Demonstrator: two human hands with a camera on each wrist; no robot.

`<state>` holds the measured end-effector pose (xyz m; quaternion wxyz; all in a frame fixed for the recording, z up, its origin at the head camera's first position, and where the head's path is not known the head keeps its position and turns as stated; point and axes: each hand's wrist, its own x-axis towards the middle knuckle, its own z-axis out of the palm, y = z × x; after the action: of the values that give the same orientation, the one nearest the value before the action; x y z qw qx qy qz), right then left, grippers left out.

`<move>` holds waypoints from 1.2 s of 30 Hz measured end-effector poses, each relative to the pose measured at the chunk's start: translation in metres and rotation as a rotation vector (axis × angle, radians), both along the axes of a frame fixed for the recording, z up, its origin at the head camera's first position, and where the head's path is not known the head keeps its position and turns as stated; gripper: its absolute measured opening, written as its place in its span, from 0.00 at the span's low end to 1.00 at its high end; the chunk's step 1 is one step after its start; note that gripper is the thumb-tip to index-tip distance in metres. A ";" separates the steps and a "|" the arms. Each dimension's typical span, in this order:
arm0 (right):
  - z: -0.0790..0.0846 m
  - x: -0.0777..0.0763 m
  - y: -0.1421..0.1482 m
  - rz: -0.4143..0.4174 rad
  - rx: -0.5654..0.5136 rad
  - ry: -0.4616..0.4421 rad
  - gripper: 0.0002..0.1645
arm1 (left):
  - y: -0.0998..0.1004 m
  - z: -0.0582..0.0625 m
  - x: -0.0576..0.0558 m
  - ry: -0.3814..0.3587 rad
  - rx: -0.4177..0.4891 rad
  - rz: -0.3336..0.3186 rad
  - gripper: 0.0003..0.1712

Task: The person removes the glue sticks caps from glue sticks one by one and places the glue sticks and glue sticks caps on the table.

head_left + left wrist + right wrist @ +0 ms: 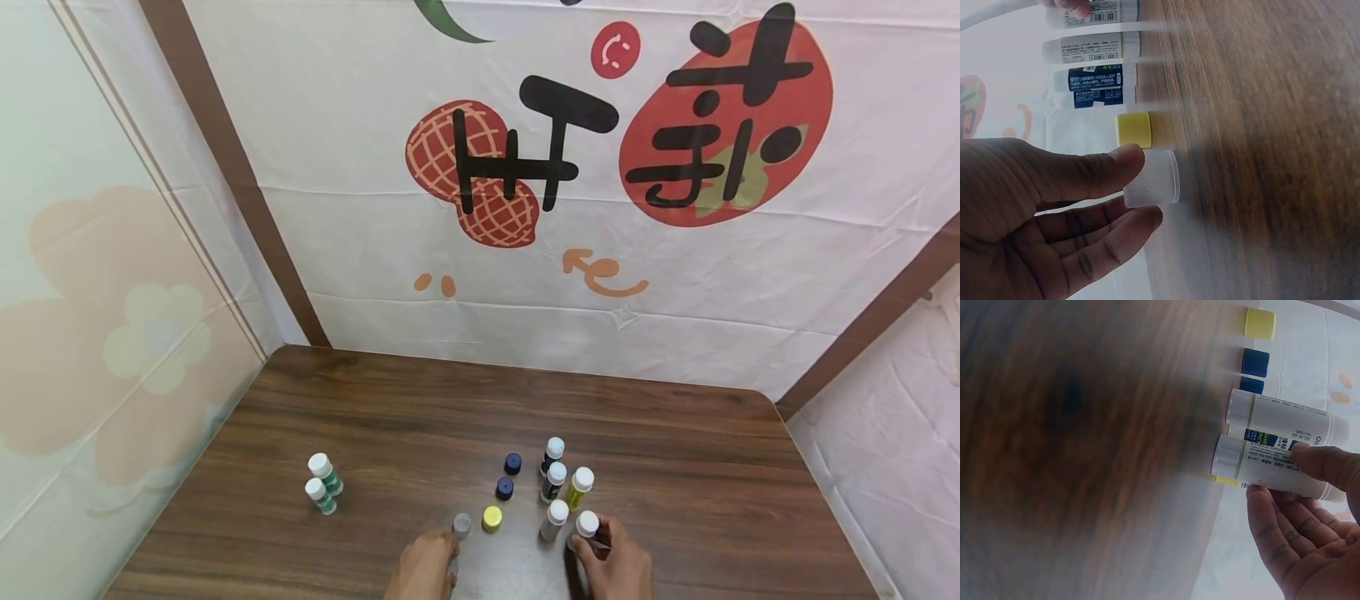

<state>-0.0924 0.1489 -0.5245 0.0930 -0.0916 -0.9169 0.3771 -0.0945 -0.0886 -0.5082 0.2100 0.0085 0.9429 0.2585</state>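
Observation:
My left hand (425, 567) pinches a translucent ribbed cap (1154, 178) between thumb and fingertips, low over the table. Beside that cap sits a yellow cap (492, 518), and two dark blue caps (504, 488) follow farther back. On the right, my right hand (618, 562) grips a white glue stick (1272, 464) between thumb and fingers; it stands upright on the table. Another white glue stick (554, 521) stands just left of it. Behind these are a yellow-labelled glue stick (576, 493) and two dark-labelled ones (554, 483).
Two green-and-white glue sticks (324, 475) stand apart on the left of the brown wooden table (405, 417). A white printed cloth (360, 250) hangs along the table's back edge, with more cloth at both sides.

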 end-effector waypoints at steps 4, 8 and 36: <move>0.000 0.000 0.000 -0.004 0.000 0.003 0.20 | 0.001 0.002 0.000 -0.034 0.005 0.018 0.10; 0.001 0.000 0.000 -0.009 0.011 -0.006 0.21 | 0.000 0.001 0.001 -0.025 0.021 0.018 0.10; 0.002 0.000 0.001 -0.005 0.019 -0.034 0.21 | -0.086 0.057 0.000 0.932 -0.079 0.308 0.13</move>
<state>-0.0923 0.1498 -0.5225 0.0791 -0.0994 -0.9217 0.3666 -0.0944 -0.1750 -0.4508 -0.2744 -0.0241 0.9360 0.2191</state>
